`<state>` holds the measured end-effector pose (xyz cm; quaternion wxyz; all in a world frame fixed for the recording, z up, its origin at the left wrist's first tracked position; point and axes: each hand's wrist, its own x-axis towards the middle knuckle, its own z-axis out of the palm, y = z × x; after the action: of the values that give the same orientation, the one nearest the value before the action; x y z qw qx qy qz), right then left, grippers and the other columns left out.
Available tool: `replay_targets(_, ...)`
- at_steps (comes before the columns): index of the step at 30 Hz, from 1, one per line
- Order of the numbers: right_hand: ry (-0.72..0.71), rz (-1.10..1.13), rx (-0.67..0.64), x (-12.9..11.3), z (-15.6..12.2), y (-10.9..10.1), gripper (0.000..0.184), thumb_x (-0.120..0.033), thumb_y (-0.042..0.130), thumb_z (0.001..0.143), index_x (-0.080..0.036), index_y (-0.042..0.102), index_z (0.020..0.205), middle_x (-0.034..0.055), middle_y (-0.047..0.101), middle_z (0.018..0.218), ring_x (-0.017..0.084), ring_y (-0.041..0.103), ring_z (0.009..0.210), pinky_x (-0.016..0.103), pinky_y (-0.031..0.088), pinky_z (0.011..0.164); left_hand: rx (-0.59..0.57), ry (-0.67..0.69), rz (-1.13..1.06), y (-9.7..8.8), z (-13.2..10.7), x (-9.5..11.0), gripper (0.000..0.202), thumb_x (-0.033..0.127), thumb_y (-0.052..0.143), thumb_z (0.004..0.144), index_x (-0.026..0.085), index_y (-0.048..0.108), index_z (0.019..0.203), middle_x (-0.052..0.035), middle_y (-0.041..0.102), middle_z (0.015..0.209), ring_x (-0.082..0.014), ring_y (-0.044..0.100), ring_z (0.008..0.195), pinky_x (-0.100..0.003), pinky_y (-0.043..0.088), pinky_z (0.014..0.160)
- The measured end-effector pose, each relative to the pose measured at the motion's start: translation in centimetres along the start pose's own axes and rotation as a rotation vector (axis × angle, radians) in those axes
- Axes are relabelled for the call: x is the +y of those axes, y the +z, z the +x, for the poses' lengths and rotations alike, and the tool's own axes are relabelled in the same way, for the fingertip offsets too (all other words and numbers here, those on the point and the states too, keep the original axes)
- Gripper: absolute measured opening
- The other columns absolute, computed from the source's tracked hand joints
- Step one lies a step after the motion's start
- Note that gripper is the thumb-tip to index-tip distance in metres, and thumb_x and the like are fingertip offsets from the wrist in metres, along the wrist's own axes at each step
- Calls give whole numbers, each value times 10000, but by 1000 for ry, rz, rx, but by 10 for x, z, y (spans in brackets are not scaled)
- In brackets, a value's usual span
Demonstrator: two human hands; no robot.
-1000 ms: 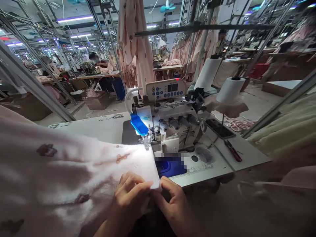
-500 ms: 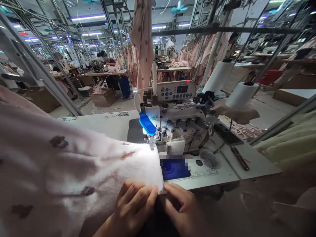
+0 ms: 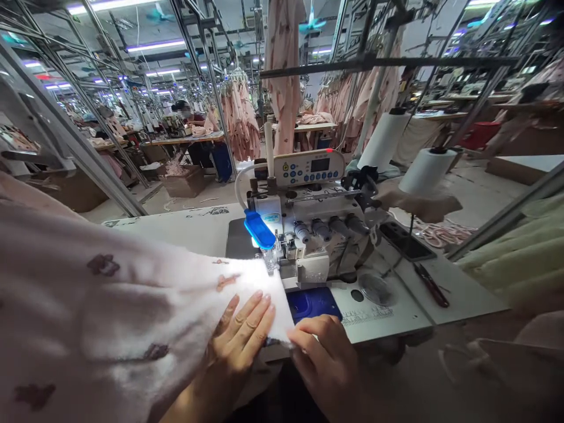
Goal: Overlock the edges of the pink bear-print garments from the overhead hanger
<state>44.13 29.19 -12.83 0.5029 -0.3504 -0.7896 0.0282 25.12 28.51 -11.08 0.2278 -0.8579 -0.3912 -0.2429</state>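
A pale pink fleece fabric (image 3: 132,305) with small brown motifs lies across the white table and over my lap, its edge reaching the presser foot of an overlock sewing machine (image 3: 308,235). My left hand (image 3: 240,338) rests flat on the fabric near its corner, fingers stretched out. My right hand (image 3: 324,358) pinches the fabric's corner at the table's front edge, just below the machine's blue plate (image 3: 314,302).
Two white thread cones (image 3: 403,150) stand behind the machine. A dark phone (image 3: 405,239) and small scissors (image 3: 432,285) lie on the table (image 3: 176,226) at the right. Cream fabric (image 3: 515,258) is piled at the far right. Pink garments hang overhead; other workstations stand behind.
My left hand has moved up from the fabric's corner and flattened on top of the cloth. My right hand stays at the corner. The view has shifted slightly.
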Motion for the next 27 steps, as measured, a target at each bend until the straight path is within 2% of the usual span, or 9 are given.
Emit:
replay_targets(4, 4, 11, 60, 7, 9, 8, 137, -105, 519, 880, -178, 621, 934, 34, 608, 800, 154, 504, 721, 318, 357, 694, -43, -13, -15, 0, 8, -9, 401, 80, 403, 870, 69, 489, 1261, -141, 513, 1307, -235, 390, 1289, -420, 333, 1082)
replay_targets(7, 3, 3, 86, 14, 18, 13, 145, -129, 509, 888, -185, 630, 945, 36, 615, 815, 156, 500, 729, 317, 360, 688, -80, -46, -2, 2, 14, -16, 435, 31, 357, 863, 91, 472, 1278, -133, 501, 1320, -217, 395, 1287, -417, 389, 1052)
replay_targets(14, -36, -81, 96, 32, 43, 28, 141, -143, 517, 882, -181, 631, 957, 37, 623, 825, 162, 501, 752, 321, 372, 704, -221, -95, -30, 7, 27, -45, 513, 48, 292, 855, 146, 407, 1346, -108, 462, 1360, -200, 424, 1266, -403, 407, 1037)
replay_targets(18, 63, -143, 84, 33, 54, 36, 118, -144, 526, 875, -192, 633, 861, 26, 604, 782, 171, 486, 749, 331, 361, 710, -300, -157, -95, 15, 37, -61, 476, 101, 294, 869, 131, 442, 1320, -115, 461, 1360, -218, 432, 1258, -407, 401, 1035)
replay_targets(21, 144, -96, 172, 23, 43, 38, 122, -118, 506, 875, -178, 611, 859, 36, 588, 813, 168, 491, 764, 333, 368, 731, -370, -180, -122, 16, 51, -68, 460, 71, 319, 845, 127, 470, 1276, -126, 493, 1327, -236, 458, 1226, -427, 420, 1011)
replay_targets(23, 149, 1, 208, 16, 25, 40, 133, -96, 488, 871, -163, 597, 908, 49, 575, 857, 163, 505, 789, 328, 382, 747, -392, -165, -144, 16, 63, -73, 398, 45, 334, 823, 142, 544, 1146, -117, 527, 1274, -235, 488, 1182, -412, 452, 969)
replay_targets(27, 186, 90, 51, 12, -10, 46, 149, -126, 455, 889, -166, 597, 896, 41, 574, 836, 161, 512, 772, 314, 395, 716, -379, -127, -134, 25, 84, -90, 282, 20, 343, 783, 151, 589, 821, -112, 613, 1045, -248, 559, 1038, -409, 488, 883)
